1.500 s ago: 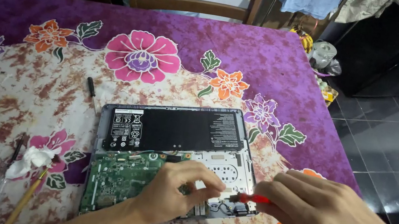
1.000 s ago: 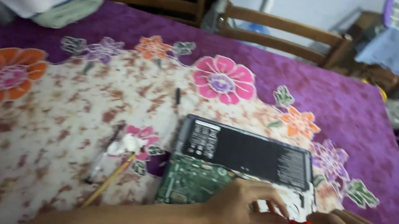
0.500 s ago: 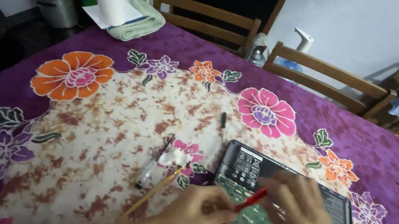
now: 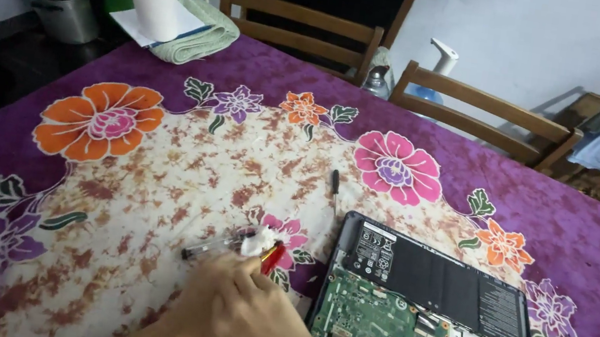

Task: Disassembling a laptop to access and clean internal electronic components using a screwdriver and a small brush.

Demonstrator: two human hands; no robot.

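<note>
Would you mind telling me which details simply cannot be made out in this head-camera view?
- Red-handled tool: only its red end shows; the hands cover the rest.
- Left hand and right hand: overlapping, so their fingers and grips are hidden.
- Opened laptop: its lower part is cut off by the bottom edge.
- White wad: too small to identify.
- Battery label text: too small.

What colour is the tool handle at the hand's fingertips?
Red, on the tool at the hand; only the head view shows it.
</note>
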